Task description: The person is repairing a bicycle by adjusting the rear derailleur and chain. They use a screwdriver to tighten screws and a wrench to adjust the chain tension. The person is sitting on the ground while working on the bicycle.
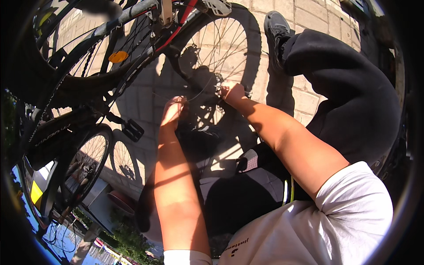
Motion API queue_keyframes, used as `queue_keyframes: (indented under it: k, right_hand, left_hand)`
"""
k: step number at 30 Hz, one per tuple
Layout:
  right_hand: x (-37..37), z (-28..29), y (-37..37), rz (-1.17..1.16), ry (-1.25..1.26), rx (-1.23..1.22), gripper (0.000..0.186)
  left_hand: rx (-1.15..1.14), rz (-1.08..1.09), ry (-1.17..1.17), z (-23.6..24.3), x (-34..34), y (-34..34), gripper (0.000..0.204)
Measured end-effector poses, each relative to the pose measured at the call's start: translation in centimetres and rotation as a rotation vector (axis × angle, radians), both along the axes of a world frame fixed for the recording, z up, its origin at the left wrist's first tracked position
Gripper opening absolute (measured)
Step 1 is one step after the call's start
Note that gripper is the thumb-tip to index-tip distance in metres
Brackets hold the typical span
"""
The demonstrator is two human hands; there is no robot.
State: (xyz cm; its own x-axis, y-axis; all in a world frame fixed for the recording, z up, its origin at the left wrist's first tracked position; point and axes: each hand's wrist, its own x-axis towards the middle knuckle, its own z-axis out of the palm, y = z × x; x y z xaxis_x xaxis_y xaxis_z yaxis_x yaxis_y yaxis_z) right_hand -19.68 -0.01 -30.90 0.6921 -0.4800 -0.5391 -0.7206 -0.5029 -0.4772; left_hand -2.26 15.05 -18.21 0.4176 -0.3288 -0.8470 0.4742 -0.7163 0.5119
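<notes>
A bicycle wheel (254,39) with a black tyre and thin spokes stands before me, below a black fork. At its hub, my right hand (232,92) is closed beside small silver metal parts (217,86); what its fingers grip is hidden. My left hand (173,110) is closed too, lower and to the left of the hub. A thin dark cable (203,91) curves from near the hub down to the left hand's fingertips, which pinch it. Part of the wheel lies in shadow around both hands.
A grey and red bike frame (174,33) crosses the upper left, with an orange reflector (118,57). A pedal (132,130) and another wheel (90,154) are at the left. My dark shoe (277,28) rests on the paving (311,20) at upper right.
</notes>
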Motion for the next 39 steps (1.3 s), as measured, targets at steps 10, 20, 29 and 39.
queue_keyframes:
  k: [10, 20, 29, 39]
  right_hand:
    - [3.4, 2.0, 2.2, -0.021, -0.033, 0.196, 0.033]
    - [4.0, 3.3, -1.3, -0.737, -0.174, 0.081, 0.034]
    - [4.9, 20.9, -13.7, -1.41, -1.222, 0.012, 0.033]
    - [5.9, 31.4, -9.7, -0.387, -1.37, 1.346, 0.033]
  left_hand:
    - [0.023, 0.007, -0.041, 1.3, 0.4, 0.2, 0.024]
    - [-0.6, 0.012, -0.207, 18.5, 7.0, -10.8, 0.024]
    - [-0.734, -0.14, -0.364, 19.7, 6.8, -16.1, 0.031]
    - [-0.186, -0.197, -0.387, 26.3, 2.5, -14.9, 0.037]
